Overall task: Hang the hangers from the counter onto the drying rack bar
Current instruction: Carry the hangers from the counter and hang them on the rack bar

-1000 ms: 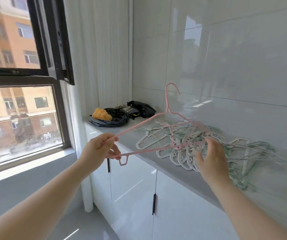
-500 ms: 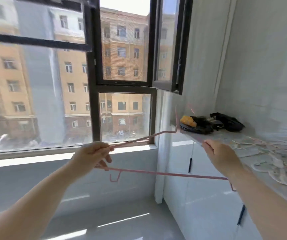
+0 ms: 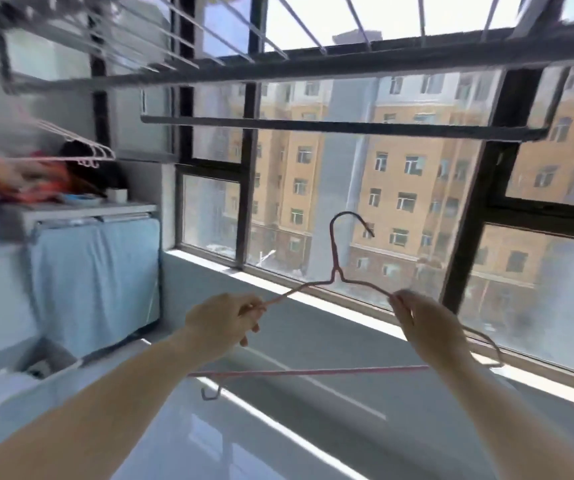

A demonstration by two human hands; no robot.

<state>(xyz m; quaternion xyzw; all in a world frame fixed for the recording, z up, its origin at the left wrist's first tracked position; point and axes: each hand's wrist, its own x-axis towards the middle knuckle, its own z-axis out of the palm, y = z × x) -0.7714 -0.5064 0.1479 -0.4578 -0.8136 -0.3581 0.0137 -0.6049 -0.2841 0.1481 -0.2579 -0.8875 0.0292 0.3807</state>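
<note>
**A:** Where is the hanger?

**B:** The thin pink wire hanger [image 3: 334, 268] is in the air in front of the black-framed window [image 3: 245, 168]. It is upright, hook on top, with the hook's open end turned to the right. It sits well below the long dark metal drying rack bar [image 3: 313, 124] and touches only the two hands.

**A:** How do the hands hold it?

**B:** They are apart, one on each sloping shoulder. The left hand [image 3: 221, 318] pinches the left shoulder wire between its thumb and curled fingers. The right hand [image 3: 417, 323] pinches the right shoulder wire in its fingertips. The straight bottom wire runs low between the two forearms, and a small hook hangs at its left end.

**A:** What is around the bar?

**B:** Above it is a grey overhead frame with thin parallel rods [image 3: 313, 62]. Far left, a bunch of pale pink hangers [image 3: 84, 148] hangs close together. They are blurred, and I cannot tell what they hang from.

**A:** Any lettering?

**B:** The red and orange heap [image 3: 36, 188] lies on a unit draped in light blue cloth [image 3: 95, 278], and it is too smeared to read. Through the glass stands a tan apartment block [image 3: 400, 174].
</note>
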